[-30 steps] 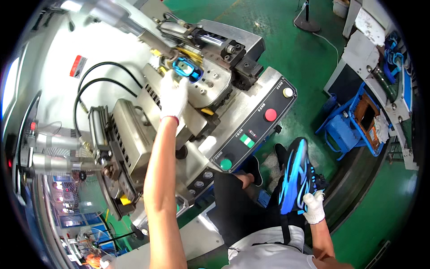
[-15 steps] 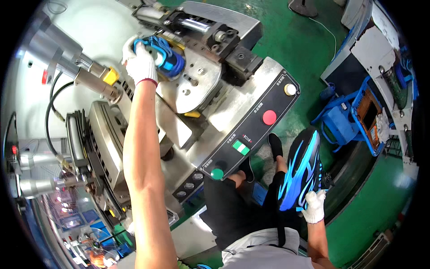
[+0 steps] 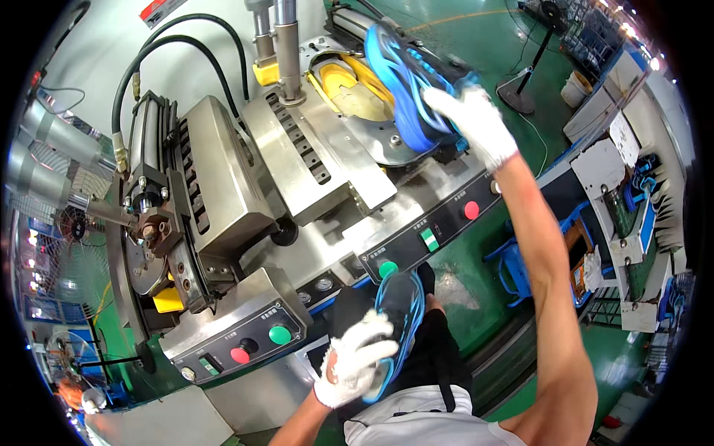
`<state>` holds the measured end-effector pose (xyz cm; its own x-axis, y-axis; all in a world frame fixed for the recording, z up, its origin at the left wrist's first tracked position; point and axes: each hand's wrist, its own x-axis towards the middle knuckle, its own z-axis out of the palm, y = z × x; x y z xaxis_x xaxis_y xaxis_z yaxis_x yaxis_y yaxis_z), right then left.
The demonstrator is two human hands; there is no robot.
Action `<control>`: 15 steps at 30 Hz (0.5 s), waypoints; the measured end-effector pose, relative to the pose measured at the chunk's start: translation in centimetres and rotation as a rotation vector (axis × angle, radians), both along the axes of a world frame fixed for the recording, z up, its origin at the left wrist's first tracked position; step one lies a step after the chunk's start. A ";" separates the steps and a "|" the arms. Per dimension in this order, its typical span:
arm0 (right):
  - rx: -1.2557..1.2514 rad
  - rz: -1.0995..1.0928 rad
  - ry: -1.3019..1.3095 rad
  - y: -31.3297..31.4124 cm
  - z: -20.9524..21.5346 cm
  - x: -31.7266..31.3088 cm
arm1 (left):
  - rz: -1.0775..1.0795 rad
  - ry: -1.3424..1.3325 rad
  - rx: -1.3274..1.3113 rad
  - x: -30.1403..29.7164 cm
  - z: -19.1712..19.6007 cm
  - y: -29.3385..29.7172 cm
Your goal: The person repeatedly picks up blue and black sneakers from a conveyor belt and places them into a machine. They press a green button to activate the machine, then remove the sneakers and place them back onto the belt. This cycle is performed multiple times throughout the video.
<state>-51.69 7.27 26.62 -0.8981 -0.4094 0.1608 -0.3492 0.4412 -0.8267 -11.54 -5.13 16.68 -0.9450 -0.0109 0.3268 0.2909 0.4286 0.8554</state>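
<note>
Both of my hands wear white knitted gloves. My right hand [image 3: 476, 123] is closed on the heel end of a blue and black sports shoe [image 3: 407, 93], its sole side facing left. That shoe is tilted over the right side of the press's metal mould plate [image 3: 383, 141], beside the yellow-lined recess [image 3: 338, 78]. Close to my body, my left hand [image 3: 361, 357] grips the near end of a second blue and black shoe [image 3: 401, 316]. This one lies in front of my lap, below the control panel; part of my left thumb shows bare at the glove.
A control panel [image 3: 446, 215] with red and green buttons runs along the machine's front. A second press station [image 3: 216, 171] stands left with its own panel [image 3: 245, 346]. Metal cylinders [image 3: 288, 52] hang above the mould. Right are a blue stool [image 3: 509, 267] and a workbench [image 3: 628, 215].
My left hand has come down from the mould with a shoe, uncovering the yellow-lined recess. My right hand has lifted its shoe from the lower right up over the press. The view has turned.
</note>
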 end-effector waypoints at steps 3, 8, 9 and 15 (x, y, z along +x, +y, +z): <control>0.048 0.280 0.001 -7.6 -0.2 -8.1 | -0.024 -0.204 -0.058 5.8 -4.2 -0.2; 0.787 0.094 0.356 -17.7 -8.7 -12.0 | 0.003 -0.296 -0.007 9.4 -6.5 -3.0; 0.809 0.066 0.412 -18.5 -10.5 -13.4 | 0.011 -0.278 0.011 9.5 -7.2 -3.7; 0.851 0.127 0.237 -19.7 -8.8 -11.5 | 0.045 -0.306 0.003 9.5 -7.4 -3.4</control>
<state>-63.16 -12.38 17.78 -0.8197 -0.5689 -0.0670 -0.5572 0.8190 -0.1368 -2.01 -8.50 9.23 -0.9981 -0.0557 0.0273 0.0005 0.4329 0.9015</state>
